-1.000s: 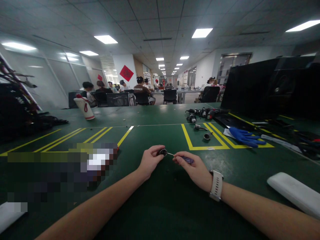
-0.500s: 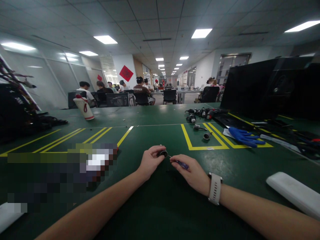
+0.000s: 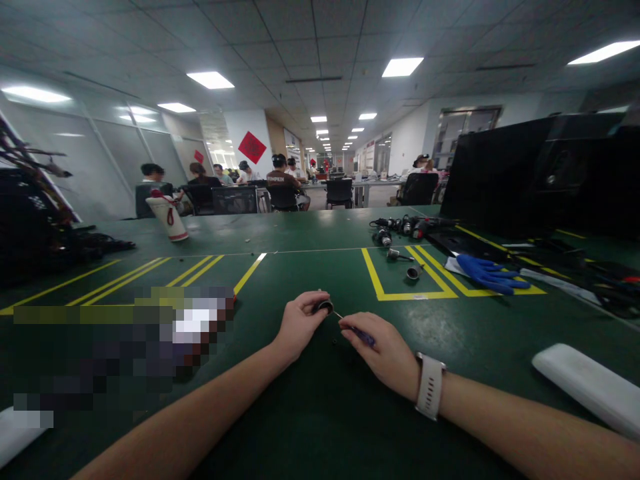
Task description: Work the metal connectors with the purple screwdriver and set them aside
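Purple-handled tool (image 3: 364, 337) is being gripped by the right hand (image 3: 384, 348), its shaft being pointed at a round part (image 3: 327, 306) being pinched in the left hand (image 3: 299, 327), left of the blue glove (image 3: 487, 272)

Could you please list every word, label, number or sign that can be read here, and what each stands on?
"UMPKIN", on the back of the brown shirt; the first letter is unclear.
Red diamond sign on the white pillar: too blurred to read.
Small white label on the yellow tape: too small to read.
Black object at far left: white marks, too blurred.
Purple-handled tool and round part: no text visible.
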### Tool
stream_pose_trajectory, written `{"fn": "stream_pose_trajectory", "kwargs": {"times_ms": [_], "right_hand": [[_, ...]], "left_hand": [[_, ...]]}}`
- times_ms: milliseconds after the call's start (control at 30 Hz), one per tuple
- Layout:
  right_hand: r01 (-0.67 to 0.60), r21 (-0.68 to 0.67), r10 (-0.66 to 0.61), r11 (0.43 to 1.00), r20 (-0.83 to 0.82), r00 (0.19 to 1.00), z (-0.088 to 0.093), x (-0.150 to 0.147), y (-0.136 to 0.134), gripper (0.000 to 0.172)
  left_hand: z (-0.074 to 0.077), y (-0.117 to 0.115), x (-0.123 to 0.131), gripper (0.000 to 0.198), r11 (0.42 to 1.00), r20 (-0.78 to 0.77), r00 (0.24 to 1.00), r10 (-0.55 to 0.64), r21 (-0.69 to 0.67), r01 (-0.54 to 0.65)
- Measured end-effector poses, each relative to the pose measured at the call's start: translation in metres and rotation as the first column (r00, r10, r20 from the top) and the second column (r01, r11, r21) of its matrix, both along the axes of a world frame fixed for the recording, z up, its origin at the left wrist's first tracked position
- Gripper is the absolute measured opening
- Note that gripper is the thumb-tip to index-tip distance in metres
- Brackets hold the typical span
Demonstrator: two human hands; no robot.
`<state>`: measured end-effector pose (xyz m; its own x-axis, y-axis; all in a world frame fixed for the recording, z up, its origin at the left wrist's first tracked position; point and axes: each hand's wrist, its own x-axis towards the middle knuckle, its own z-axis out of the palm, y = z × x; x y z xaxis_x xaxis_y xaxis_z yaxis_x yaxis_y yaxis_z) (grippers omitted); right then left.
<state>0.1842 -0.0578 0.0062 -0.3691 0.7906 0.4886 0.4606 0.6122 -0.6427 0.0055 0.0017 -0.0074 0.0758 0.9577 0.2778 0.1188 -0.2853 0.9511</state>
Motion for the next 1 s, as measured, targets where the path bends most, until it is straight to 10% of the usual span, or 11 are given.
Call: {"fn": "stream_pose_trajectory", "kwargs": {"times_ms": [467, 1000], "right_hand": [[-0.014, 0.111, -0.008, 0.994, 0.202, 0.979, 0.011, -0.001, -0.014, 0.020], [-0.177, -0.036, 0.174, 0.984, -0.075, 0.982, 0.076, 0.011, -0.047, 0.030]], "left_hand": [[0.003, -0.007, 0.003, 0.020, 0.999, 0.020, 1.000, 0.017, -0.033, -0.016], [0.059, -0.102, 0.018, 0.022, 0.905, 0.177, 0.976, 0.124, -0.424, -0.037]]}}
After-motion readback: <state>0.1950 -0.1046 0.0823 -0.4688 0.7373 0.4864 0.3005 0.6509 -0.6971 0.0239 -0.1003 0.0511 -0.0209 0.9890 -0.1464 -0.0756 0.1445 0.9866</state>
